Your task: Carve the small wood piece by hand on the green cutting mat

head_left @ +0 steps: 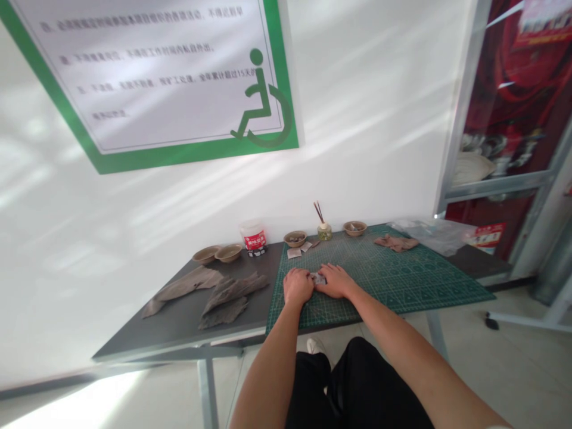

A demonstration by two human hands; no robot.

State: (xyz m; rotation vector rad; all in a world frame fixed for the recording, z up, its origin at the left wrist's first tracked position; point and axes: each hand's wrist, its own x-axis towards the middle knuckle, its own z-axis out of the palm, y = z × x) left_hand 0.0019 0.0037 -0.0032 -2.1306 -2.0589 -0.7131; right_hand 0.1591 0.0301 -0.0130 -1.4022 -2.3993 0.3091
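Observation:
On the green cutting mat (379, 280), a small greyish-white piece (318, 279) lies between my two hands. My left hand (298, 286) is curled, with its fingertips against the piece's left side. From the other side, my right hand (336, 280) has its bent fingers on the piece. The fingers hide part of it, and its exact shape cannot be made out. Just beyond my left hand, small pale squares (294, 253) rest on the mat beside a brown bowl (295, 239) with small items in it.
Grey cloths (230, 298) and two brown bowls (229, 253) are on the left of the dark table (147, 333). A red-labelled tub (254, 238), a reed bottle (325, 231) and another bowl (355, 228) stand near the wall. Right: a brown cloth (395, 242) and clear plastic (435, 236).

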